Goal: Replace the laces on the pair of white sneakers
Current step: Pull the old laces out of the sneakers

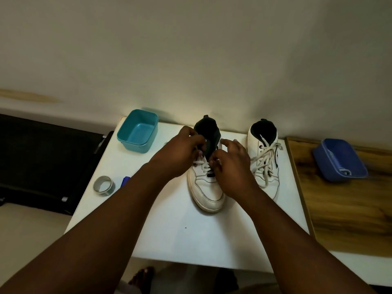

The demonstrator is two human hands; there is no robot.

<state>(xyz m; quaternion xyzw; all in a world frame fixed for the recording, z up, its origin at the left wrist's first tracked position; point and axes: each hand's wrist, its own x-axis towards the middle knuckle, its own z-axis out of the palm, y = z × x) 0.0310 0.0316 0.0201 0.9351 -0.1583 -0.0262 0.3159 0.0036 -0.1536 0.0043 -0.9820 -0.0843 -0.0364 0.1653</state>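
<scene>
Sneaker, left one (206, 185): toe toward the person, heel toward the wall, long axis running straight away between both hands; left hand (180, 153) and right hand (231, 166) flank the upper eyelets, equally near, each pinching the white lace (203, 166). Second sneaker (266, 158) stands just beside, laced loosely. White worktop (169, 219) against a plain wall; teal tub (137, 130), tape roll (103, 185) at left.

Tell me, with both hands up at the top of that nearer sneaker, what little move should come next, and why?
Probably draw the lace out of the next eyelets down. Both the left hand and the right hand pinch at the upper eyelets of the left sneaker, whose lace still crosses lower down. The right sneaker remains fully laced.
</scene>
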